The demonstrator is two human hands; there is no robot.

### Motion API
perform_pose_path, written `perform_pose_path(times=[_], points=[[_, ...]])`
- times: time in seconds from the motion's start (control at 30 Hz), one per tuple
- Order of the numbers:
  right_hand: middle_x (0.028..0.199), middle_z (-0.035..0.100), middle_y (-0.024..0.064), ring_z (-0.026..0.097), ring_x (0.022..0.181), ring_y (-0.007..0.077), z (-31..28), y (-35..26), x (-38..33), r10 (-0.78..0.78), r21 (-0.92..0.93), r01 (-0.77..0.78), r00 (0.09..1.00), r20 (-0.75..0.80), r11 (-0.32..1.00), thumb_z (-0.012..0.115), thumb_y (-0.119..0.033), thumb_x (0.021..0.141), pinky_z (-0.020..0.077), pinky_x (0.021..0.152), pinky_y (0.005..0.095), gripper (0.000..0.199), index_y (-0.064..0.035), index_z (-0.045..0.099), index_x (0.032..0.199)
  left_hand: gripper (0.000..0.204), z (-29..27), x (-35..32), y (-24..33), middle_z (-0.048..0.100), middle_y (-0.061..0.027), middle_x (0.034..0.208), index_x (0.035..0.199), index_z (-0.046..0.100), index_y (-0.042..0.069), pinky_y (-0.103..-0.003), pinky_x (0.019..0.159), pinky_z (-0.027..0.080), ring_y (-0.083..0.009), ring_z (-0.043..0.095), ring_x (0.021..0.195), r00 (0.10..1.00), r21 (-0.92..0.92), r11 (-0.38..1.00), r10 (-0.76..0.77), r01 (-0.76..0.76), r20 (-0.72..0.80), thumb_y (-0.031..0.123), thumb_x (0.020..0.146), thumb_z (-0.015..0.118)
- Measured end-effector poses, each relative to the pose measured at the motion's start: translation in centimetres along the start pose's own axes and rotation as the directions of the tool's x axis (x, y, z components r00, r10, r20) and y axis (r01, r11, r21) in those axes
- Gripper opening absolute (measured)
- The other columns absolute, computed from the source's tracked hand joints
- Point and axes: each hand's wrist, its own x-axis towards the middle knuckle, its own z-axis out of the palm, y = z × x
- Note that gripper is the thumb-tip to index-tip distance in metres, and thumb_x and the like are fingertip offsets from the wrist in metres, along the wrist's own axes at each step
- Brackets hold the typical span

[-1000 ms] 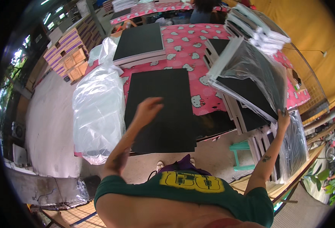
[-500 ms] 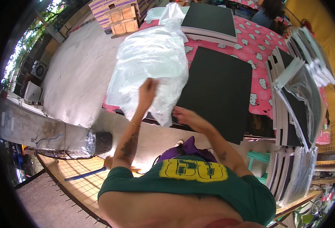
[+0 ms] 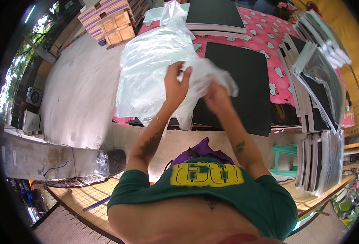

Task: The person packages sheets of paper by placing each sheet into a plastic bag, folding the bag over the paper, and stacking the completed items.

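Note:
My left hand (image 3: 176, 84) and my right hand (image 3: 214, 96) both grip a thin clear plastic bag (image 3: 210, 72), lifted off a heap of clear plastic bags (image 3: 147, 69) on the left part of the table. The bag bunches between my fingers above the table's front edge. Just right of my hands a large black board (image 3: 244, 77) lies flat on the pink patterned tablecloth (image 3: 269, 38).
A stack of boards with a black top (image 3: 214, 16) sits at the table's far end. Bagged black boards (image 3: 318, 77) stand in rows on the right. Stacked cartons (image 3: 114, 20) stand far left on the concrete floor. A green stool (image 3: 287, 156) is under the table.
My head has turned so the bag heap is more central. Both hands have come together and lifted one plastic bag off the heap; earlier only the left touched it.

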Motion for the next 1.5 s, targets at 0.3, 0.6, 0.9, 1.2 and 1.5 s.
perform_pose_path(times=[0.3,0.6,0.9,1.2,1.5], points=[[0.099,0.059,0.0074,0.058,0.088,0.0168,-5.0,-25.4,-12.5,-0.755,-0.276,0.729,0.481,-0.444,0.627,0.052,-0.031,0.091,0.0514,0.073,0.0342,0.03,-0.0051,0.054,0.106,0.057,-6.7,-6.4,-19.7,0.035,-0.0243,0.134,0.136,0.037,0.019,-0.059,0.1,0.023,-0.0388,0.03,0.127,0.843,0.822,0.545,-0.356,-0.164,0.404,0.047,0.087,0.045],[0.095,0.059,0.0033,0.059,0.086,0.014,-1.2,-6.3,-11.8,-0.312,-0.362,0.211,0.917,-0.249,0.908,0.058,-0.011,0.088,0.0501,0.074,0.0271,0.02,-0.0028,0.053,0.105,0.038,6.7,-7.1,6.7,0.062,-0.0173,0.099,0.115,0.056,0.003,-0.032,0.083,0.045,-0.0239,0.06,0.091,0.609,-0.383,0.713,-0.077,0.587,0.789,0.028,0.087,0.058],[0.101,0.06,0.0044,0.059,0.089,0.017,-3.5,-13.4,-15.8,-0.444,-0.184,0.404,0.831,-0.335,0.896,0.046,-0.032,0.094,0.05,0.077,0.0327,0.031,-0.0053,0.052,0.107,0.03,-4.0,1.1,-22.7,0.055,-0.0226,0.096,0.109,0.053,0.004,-0.045,0.075,0.046,-0.0382,0.056,0.086,0.938,0.657,0.747,-0.148,-0.101,0.312,0.014,0.08,0.049],[0.095,0.062,0.0061,0.06,0.086,0.0179,-0.9,-8.2,-13.7,-0.18,0.057,0.192,0.968,-0.173,0.98,0.047,-0.029,0.094,0.0503,0.078,0.0335,0.026,-0.0063,0.056,0.101,0.034,8.1,-7.4,6.4,0.062,-0.012,0.071,0.087,0.061,-0.002,-0.038,0.058,0.048,-0.0239,0.059,0.064,0.896,-0.316,0.948,0.162,-0.026,0.412,0.031,0.081,0.066],[0.103,0.059,0.0107,0.057,0.098,0.0197,-4.0,-11.6,-16.6,0.013,-0.206,-0.022,0.999,-0.043,0.978,0.064,-0.031,0.082,0.0484,0.078,0.0323,0.055,-0.0077,0.041,0.127,0.028,2.9,-5.0,1.4,0.05,0.0047,0.066,0.08,0.057,0.003,-0.019,0.045,0.03,-0.0038,0.04,0.055,0.923,-0.485,0.797,-0.229,0.36,0.308,0.029,0.091,0.055]])
